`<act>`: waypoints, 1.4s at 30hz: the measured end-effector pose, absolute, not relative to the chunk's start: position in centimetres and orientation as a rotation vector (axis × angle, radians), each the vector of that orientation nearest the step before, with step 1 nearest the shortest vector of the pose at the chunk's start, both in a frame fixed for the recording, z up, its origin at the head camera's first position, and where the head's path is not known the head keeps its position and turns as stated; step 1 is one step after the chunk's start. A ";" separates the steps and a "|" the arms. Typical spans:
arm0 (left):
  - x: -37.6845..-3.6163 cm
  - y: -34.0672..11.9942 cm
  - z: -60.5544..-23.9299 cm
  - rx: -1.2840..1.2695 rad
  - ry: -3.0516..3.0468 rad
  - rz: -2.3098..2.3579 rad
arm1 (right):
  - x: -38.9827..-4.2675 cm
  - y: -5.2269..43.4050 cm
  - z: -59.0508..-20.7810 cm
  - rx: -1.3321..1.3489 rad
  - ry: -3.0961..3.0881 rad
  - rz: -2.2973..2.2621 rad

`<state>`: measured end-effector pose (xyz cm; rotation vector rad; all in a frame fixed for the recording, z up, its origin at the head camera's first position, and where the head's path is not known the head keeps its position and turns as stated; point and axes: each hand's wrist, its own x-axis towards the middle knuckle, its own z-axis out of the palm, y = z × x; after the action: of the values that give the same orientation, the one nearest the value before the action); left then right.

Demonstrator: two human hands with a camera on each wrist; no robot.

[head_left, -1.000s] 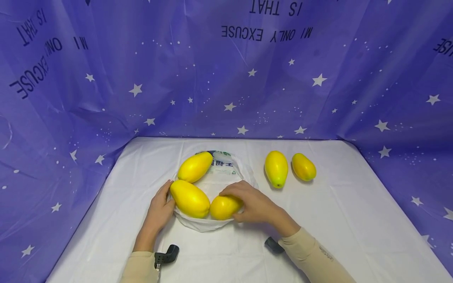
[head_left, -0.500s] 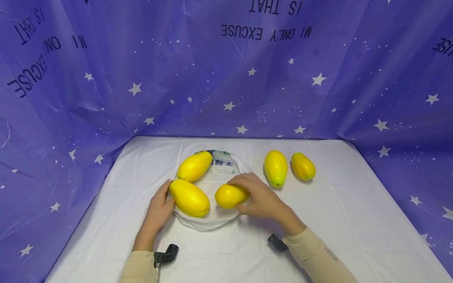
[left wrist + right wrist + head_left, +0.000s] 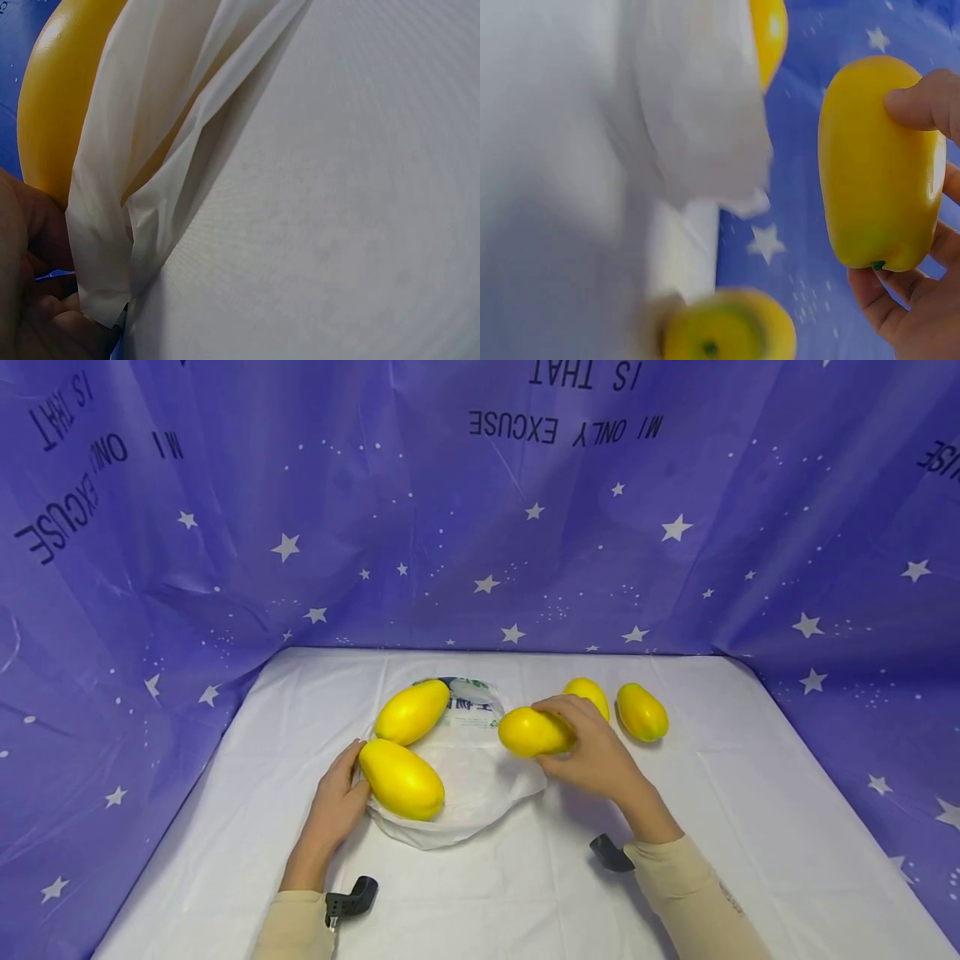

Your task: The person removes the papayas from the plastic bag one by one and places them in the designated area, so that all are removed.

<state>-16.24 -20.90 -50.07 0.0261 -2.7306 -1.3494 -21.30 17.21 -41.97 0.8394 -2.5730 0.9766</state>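
Note:
My right hand [image 3: 588,743] grips a yellow papaya [image 3: 534,732], lifted over the right side of a white plastic bag [image 3: 480,781]. In the right wrist view, the thumb and fingers close round this papaya [image 3: 877,165], its small green stem end pointing down. My left hand [image 3: 339,793] holds the bag's left rim; in the left wrist view the white plastic [image 3: 112,195] runs between its thumb and fingers. Two more papayas lie in the bag's open mouth: one at the front [image 3: 402,779] beside my left fingers and another papaya [image 3: 412,712] behind it.
Right of the bag lie two papayas on the white tablecloth: one papaya [image 3: 587,692] partly hidden behind my right hand, and a smaller papaya [image 3: 642,712] farther right. A purple star-printed curtain [image 3: 420,527] rises behind and at both sides of the table [image 3: 750,827].
My right hand has lifted the papaya out of the bag's front right and carried it up and rightward. The bag's right rim has sagged. My left hand has stayed put.

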 end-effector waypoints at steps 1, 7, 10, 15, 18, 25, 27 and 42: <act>-16.3 -20.9 -50.1 0.022 -2.729 -1.349 | -21.5 17.8 -41.8 0.817 -2.554 0.968; -16.3 -21.0 -50.0 0.016 -2.728 -1.354 | -22.3 20.9 -40.7 0.673 -2.451 0.944; -16.3 -21.0 -50.0 0.021 -2.728 -1.357 | -22.4 22.2 -40.1 0.582 -2.433 0.951; -16.3 -21.0 -50.1 0.019 -2.727 -1.347 | -22.3 24.0 -39.3 0.437 -2.427 0.967; -16.3 -21.0 -50.1 0.020 -2.727 -1.345 | -22.3 25.0 -39.0 0.354 -2.413 0.962; -16.3 -21.0 -50.2 0.017 -2.733 -1.344 | -22.2 27.1 -38.8 0.062 -2.442 0.934; -16.3 -21.0 -50.2 0.019 -2.734 -1.342 | -22.2 27.8 -38.8 -0.045 -2.459 0.947; -16.3 -21.0 -50.0 0.021 -2.727 -1.360 | -22.6 33.0 -40.9 -0.554 -2.612 0.922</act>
<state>-16.27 -20.97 -49.98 0.0210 -2.7270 -1.3595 -22.55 32.96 -40.90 -0.5538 -2.6118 0.9225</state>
